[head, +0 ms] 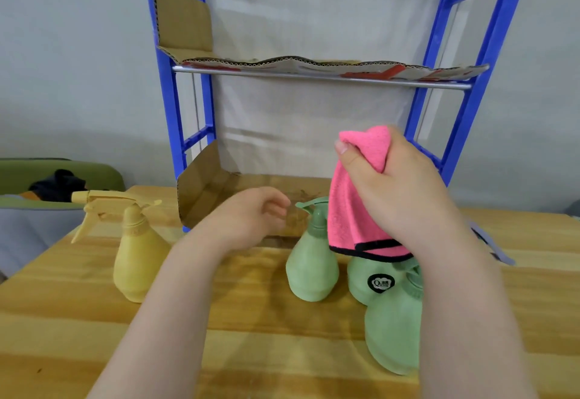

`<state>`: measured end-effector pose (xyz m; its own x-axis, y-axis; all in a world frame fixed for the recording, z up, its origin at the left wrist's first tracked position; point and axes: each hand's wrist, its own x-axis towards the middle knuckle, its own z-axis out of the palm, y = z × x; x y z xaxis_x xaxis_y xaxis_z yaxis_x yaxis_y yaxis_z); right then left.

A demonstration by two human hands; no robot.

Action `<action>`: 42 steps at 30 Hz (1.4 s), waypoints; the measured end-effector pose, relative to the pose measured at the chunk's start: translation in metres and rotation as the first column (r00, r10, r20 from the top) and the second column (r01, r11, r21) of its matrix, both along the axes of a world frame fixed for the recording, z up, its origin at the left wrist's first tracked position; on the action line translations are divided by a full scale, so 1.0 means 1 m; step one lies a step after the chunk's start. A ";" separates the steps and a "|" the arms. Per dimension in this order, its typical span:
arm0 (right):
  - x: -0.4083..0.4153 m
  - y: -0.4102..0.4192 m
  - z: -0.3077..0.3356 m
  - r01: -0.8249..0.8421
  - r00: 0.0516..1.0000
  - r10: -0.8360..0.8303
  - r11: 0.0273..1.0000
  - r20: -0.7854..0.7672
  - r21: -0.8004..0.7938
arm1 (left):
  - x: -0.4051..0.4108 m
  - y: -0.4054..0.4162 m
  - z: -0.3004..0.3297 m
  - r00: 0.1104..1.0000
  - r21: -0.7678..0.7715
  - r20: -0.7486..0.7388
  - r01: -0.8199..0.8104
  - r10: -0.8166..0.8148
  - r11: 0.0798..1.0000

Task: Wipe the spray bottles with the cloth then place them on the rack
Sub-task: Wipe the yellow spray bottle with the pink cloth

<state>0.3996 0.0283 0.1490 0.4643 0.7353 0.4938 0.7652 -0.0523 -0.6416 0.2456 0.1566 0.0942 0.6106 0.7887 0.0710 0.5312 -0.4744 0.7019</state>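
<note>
The right hand [398, 185] is raised above the bench [251, 351], fist closed around a bunched pink cloth [357, 210] whose black-trimmed edge hangs down over the green bottles. The left hand [251, 213] floats empty with fingers loosely curled and apart, just left of the spray head of the smaller green bottle [312, 260], not touching it. Two more green bottles stand close behind that one toward the right: one with a black label [373, 279], and a nearer one [392, 336], partly hidden by the right forearm. A yellow bottle [138, 257] stands alone near the bench's left edge, with bare wood between it and the green group. The blue rack [171, 100] stands at the far edge; cardboard [201, 197] lines its lower shelf, which is open in front, and the upper shelf too.
</note>
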 end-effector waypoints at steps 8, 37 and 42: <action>-0.038 0.016 -0.007 -0.109 0.990 0.110 0.994 0.092 -0.013 | -0.087 0.006 0.045 0.874 0.372 0.062 -0.469 0.483 0.801; -0.065 0.038 -0.031 -0.270 0.953 0.287 0.950 0.097 -0.158 | -0.137 0.021 0.031 0.795 0.198 0.047 -0.600 0.604 0.775; -0.061 0.039 -0.031 -0.275 0.952 0.290 0.951 0.098 -0.140 | -0.131 0.011 0.044 0.814 0.218 0.284 -0.569 0.506 0.793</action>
